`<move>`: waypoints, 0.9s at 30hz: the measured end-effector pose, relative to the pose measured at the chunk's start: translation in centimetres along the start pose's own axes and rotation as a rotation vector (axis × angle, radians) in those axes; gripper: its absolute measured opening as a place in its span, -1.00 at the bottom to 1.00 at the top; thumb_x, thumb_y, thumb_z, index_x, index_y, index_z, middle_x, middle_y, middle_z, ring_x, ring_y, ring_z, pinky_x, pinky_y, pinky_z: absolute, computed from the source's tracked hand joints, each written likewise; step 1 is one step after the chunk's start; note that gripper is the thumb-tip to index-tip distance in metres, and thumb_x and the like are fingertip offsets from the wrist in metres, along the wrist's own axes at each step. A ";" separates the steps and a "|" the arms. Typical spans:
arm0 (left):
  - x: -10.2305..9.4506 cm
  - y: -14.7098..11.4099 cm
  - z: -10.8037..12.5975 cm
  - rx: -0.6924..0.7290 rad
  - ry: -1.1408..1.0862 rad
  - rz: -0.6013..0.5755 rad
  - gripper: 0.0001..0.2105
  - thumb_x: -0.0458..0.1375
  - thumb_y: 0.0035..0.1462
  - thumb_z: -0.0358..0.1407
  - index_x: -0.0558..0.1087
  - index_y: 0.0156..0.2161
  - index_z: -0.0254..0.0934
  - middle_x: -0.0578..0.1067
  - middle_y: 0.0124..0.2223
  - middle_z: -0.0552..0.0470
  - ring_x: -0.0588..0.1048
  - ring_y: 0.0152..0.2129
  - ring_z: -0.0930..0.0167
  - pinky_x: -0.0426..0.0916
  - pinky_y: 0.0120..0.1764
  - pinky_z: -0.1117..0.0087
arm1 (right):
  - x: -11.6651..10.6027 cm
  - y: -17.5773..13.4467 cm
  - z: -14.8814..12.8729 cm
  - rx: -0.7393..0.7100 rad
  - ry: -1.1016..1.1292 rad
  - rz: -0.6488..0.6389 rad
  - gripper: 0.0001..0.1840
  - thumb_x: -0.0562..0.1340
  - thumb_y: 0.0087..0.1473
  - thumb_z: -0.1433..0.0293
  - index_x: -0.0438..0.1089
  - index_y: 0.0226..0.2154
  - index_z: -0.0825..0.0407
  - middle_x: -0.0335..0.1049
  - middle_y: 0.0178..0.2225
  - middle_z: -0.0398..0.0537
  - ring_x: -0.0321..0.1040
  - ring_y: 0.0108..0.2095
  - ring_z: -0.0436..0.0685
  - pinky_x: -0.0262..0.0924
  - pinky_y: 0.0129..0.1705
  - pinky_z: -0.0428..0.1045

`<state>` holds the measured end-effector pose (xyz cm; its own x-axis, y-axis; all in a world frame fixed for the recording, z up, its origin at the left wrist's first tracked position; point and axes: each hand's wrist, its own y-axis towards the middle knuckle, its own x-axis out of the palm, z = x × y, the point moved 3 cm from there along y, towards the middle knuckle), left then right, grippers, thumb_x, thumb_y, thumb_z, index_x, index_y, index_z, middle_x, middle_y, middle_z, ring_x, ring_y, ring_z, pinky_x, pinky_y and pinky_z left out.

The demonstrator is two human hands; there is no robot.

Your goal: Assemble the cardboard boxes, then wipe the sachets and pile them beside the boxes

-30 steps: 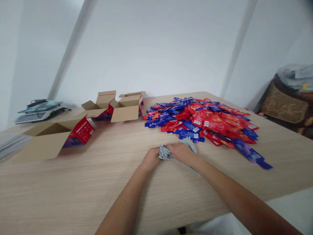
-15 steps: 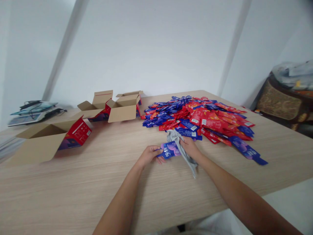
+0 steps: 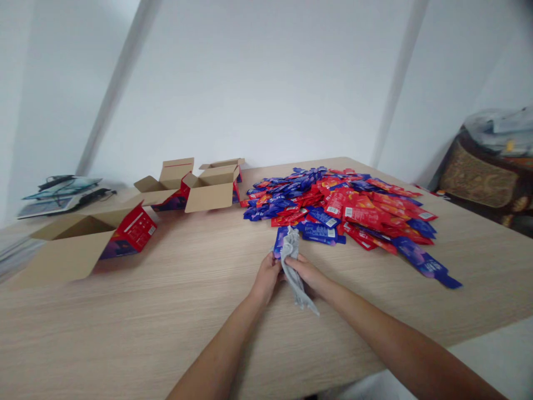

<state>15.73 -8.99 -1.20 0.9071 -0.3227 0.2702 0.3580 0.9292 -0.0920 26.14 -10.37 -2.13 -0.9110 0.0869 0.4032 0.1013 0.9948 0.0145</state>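
- Blue packet [image 3: 280, 240]: is standing tilted between the two hands, over the surface [image 3: 125, 333], just short of the pile's near edge.
- Grey cloth [image 3: 295, 278]: is lying against the packet's right side, covering part of it; its lower end is hanging toward the wearer.
- Left hand [image 3: 267, 279]: grip is grasping the packet near its lower end; some fingers are hiding behind it.
- Right hand [image 3: 311, 274]: grip is pinching the cloth, thumb showing on top; whether it is also touching the packet, cannot tell.
- Pile of red and blue packets [image 3: 333, 203]: is spreading beyond the hands, barcodes showing on several.
- Outlying blue packet [image 3: 420, 261]: is jutting from the pile's right front.
- Nearest carton [image 3: 135, 230]: is sitting on the left, flaps splaying.
- Farther cartons [image 3: 210, 195]: are standing behind it, left of the pile.
- Chair [image 3: 478, 172]: is standing beyond the surface, far right.
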 end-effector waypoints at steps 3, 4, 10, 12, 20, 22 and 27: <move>0.5 -0.1 -0.9 -0.030 0.104 -0.050 -0.70 0.22 -0.11 -0.26 0.31 -0.24 -0.31 0.45 -0.51 0.15 0.41 -0.67 0.53 0.28 -0.63 0.56 | 0.2 0.0 0.1 0.109 0.109 -0.008 -0.77 0.30 -0.16 0.32 0.37 -0.36 0.03 0.42 -0.56 -0.17 0.35 -0.56 0.10 0.26 -0.48 -0.01; 0.7 -0.1 -1.1 -0.052 0.131 -0.084 -0.69 0.23 -0.13 -0.26 0.31 -0.25 -0.31 0.45 -0.51 0.15 0.41 -0.68 0.52 0.28 -0.64 0.55 | -0.1 0.2 -0.2 0.101 0.131 0.021 -0.77 0.31 -0.19 0.34 0.35 -0.37 0.02 0.42 -0.57 -0.19 0.34 -0.57 0.08 0.25 -0.48 -0.03; 1.8 -0.5 -1.5 -0.191 0.152 -0.375 -0.64 0.24 -0.14 -0.23 0.28 -0.22 -0.32 0.51 -0.49 0.05 0.46 -0.69 0.42 0.37 -0.62 0.45 | -2.4 1.6 -1.6 -0.058 0.093 0.233 -0.75 0.28 -0.24 0.33 0.33 -0.40 0.03 0.43 -0.54 -0.20 0.35 -0.54 0.09 0.24 -0.43 -0.02; 1.7 -0.7 -1.1 -0.223 0.158 -0.424 -0.64 0.24 -0.13 -0.21 0.26 -0.24 -0.31 0.51 -0.51 0.05 0.46 -0.70 0.41 0.38 -0.62 0.43 | -3.1 2.2 -1.8 -0.175 -0.012 0.296 -0.69 0.26 -0.22 0.32 0.35 -0.31 0.04 0.47 -0.42 -0.15 0.39 -0.40 0.13 0.26 -0.28 0.02; -0.8 -0.9 1.4 -0.296 0.255 -0.517 -0.70 0.24 -0.11 -0.15 0.29 -0.39 -0.31 0.48 -0.59 0.06 0.42 -0.76 0.47 0.29 -0.68 0.53 | -4.6 3.7 -3.2 -0.435 -0.518 0.258 -0.61 0.17 -0.05 0.28 0.31 -0.13 0.06 0.43 -0.12 0.05 0.32 -0.07 0.20 0.11 0.02 0.12; -1.9 -0.6 2.2 -0.261 0.266 -0.437 -0.71 0.25 -0.12 -0.15 0.30 -0.44 -0.32 0.45 -0.63 0.08 0.36 -0.80 0.51 0.23 -0.71 0.54 | -4.9 3.6 -3.6 -0.442 -0.615 0.263 -0.62 0.16 -0.03 0.27 0.31 -0.13 0.06 0.43 -0.13 0.06 0.32 -0.06 0.22 0.10 0.02 0.13; -3.8 0.3 3.1 -0.162 0.233 -0.169 -0.75 0.30 -0.19 -0.22 0.38 -0.50 -0.35 0.38 -0.68 0.13 0.30 -0.79 0.57 0.19 -0.66 0.55 | -4.6 3.2 -3.5 -0.410 -0.649 0.236 -0.60 0.15 -0.01 0.24 0.29 -0.11 0.06 0.43 -0.14 0.07 0.33 -0.08 0.22 0.12 0.01 0.14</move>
<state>11.68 -6.90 0.75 0.8517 -0.5193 0.0703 0.5210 0.8244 -0.2214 32.09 -7.76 -0.73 -0.8852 0.4317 -0.1735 0.3438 0.8582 0.3813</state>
